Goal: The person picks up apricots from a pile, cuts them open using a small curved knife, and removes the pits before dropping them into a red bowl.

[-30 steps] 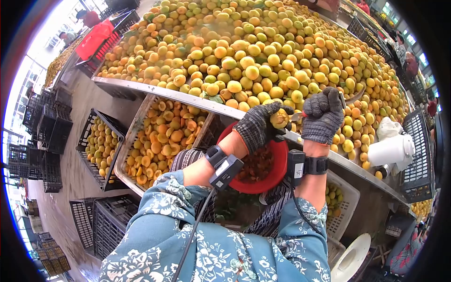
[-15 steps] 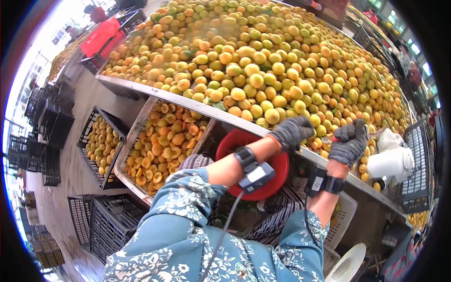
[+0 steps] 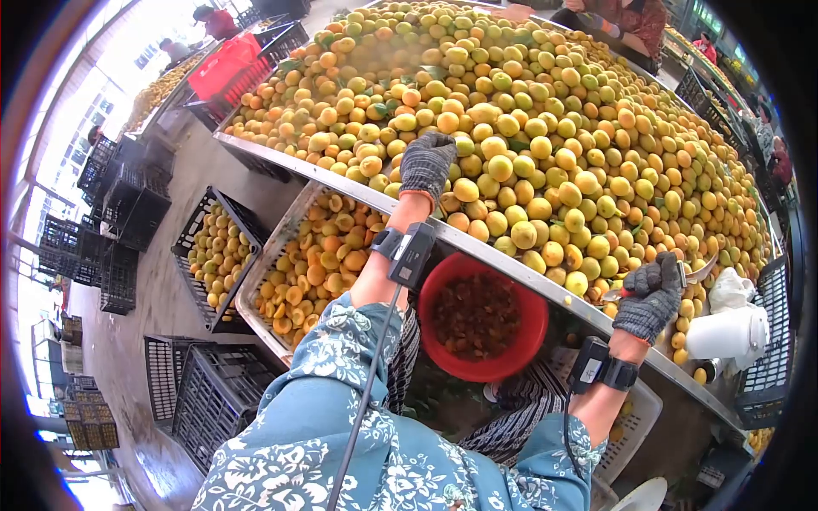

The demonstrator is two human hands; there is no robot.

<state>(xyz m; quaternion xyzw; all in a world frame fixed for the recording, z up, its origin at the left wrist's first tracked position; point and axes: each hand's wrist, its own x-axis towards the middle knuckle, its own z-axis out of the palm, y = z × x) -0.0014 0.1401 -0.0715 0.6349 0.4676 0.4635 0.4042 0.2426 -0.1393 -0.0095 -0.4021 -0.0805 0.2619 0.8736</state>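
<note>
A big heap of yellow-orange apricots fills the metal-edged table before me. My left hand, in a grey knit glove, rests on the heap near the front edge, fingers curled down among the fruit; what they hold, if anything, is hidden. To the right, my gloved right hand is closed in a fist above the table edge. A slim tool, apparently a small knife, lies across that fist, its end sticking out. Below the edge, between my arms, a red bowl contains brown pits or scraps.
A pale crate of halved apricots stands left of my arm, beside a black crate of whole ones. Empty black crates lie nearer. A white container sits right of my right hand. Another person is across the table.
My left hand has moved left and away from me, from over the red bowl onto the heap. The bowl's contents now show. My right hand stays closed near the edge; the view has shifted.
</note>
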